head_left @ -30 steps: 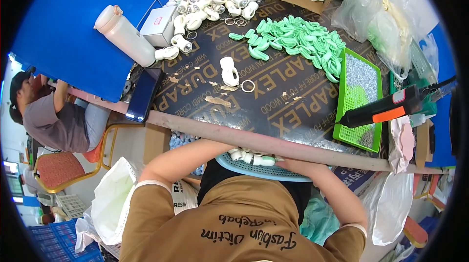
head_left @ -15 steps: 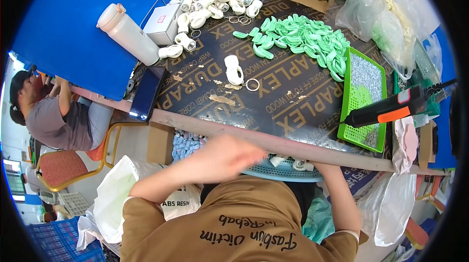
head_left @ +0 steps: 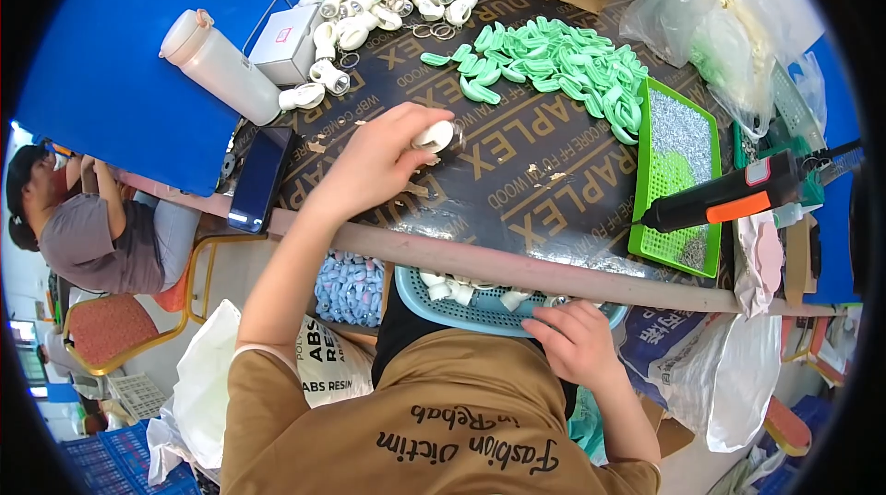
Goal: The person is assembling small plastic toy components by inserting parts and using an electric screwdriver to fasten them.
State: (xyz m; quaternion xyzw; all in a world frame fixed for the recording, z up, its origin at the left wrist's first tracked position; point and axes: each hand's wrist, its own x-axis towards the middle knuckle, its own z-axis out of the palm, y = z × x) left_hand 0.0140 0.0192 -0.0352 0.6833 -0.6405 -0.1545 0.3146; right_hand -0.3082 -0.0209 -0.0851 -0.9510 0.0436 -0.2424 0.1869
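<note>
My left hand (head_left: pixel 380 155) is closed around a small white key-ring flashlight (head_left: pixel 434 136) over the middle of the dark tabletop. Its ring end is blurred. My right hand (head_left: pixel 574 336) is at the near rim of a blue plastic basket (head_left: pixel 420 304) on my lap, with its fingers apart and no object visible in them. Several white flashlight parts (head_left: pixel 452 289) lie in the basket, partly hidden by the table edge. Many similar white key-ring flashlights (head_left: pixel 378 11) are heaped at the far left of the table.
Green curved plastic pieces (head_left: pixel 563 71) are piled at the far middle. A green tray (head_left: pixel 644 172) with small metal parts stands on the right, a black electric screwdriver (head_left: pixel 720 198) across it. A bottle (head_left: pixel 226 71) and phone (head_left: pixel 261 178) lie left. One person (head_left: pixel 101 218) sits nearby.
My left hand has gone from the table's near edge up to the flashlight lying on the table and closed on it. My right hand has come out to the basket's rim.
</note>
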